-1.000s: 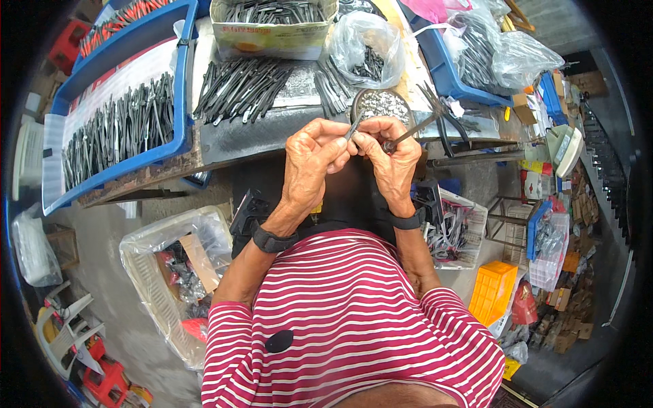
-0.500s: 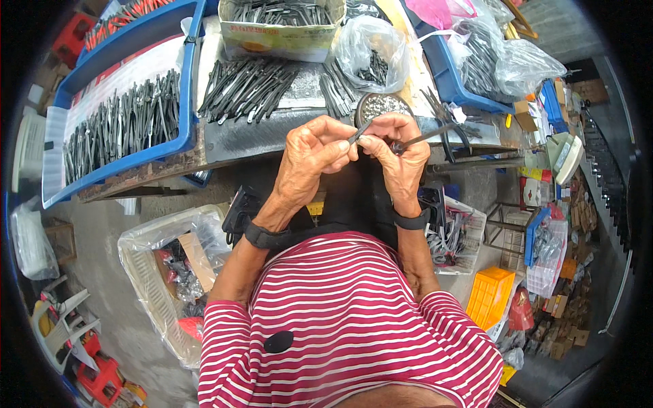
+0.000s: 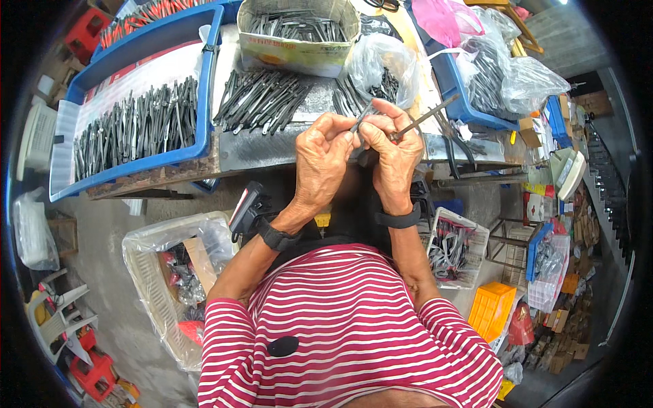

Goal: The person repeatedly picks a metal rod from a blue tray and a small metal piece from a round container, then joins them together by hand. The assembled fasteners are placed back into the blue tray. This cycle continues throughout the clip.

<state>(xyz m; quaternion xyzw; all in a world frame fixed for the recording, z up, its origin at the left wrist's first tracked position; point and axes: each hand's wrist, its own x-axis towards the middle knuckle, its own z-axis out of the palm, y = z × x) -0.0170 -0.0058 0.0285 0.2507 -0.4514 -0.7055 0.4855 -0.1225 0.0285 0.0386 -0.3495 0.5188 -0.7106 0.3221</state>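
Near the front edge of the bench, my two hands meet over a slim dark metal piece (image 3: 362,117). My left hand (image 3: 320,163) pinches it between thumb and fingertips. The thumb and fingers of my right hand (image 3: 394,160) are closed at the piece's other side. A thin dark rod-shaped tool (image 3: 435,111) is also gripped in my right hand, its free end pointing up and right. Its lower end is hidden in the palm. Just beyond my hands lie a pile of slim black metal strips (image 3: 264,102) and a clear plastic bag (image 3: 384,64) of dark parts.
A blue tray (image 3: 143,163) of upright black pieces stands at the left. Behind the pile is a cardboard box (image 3: 292,58) of similar strips. Right of my hands are dark-handled pliers (image 3: 454,146) and a blue bin (image 3: 466,98) with bags. Crates (image 3: 153,285) stand on the floor.
The rod now points more steeply upward. The whole view has shifted slightly, and my hands now hide the round dish of small parts. Both hands keep their grip.
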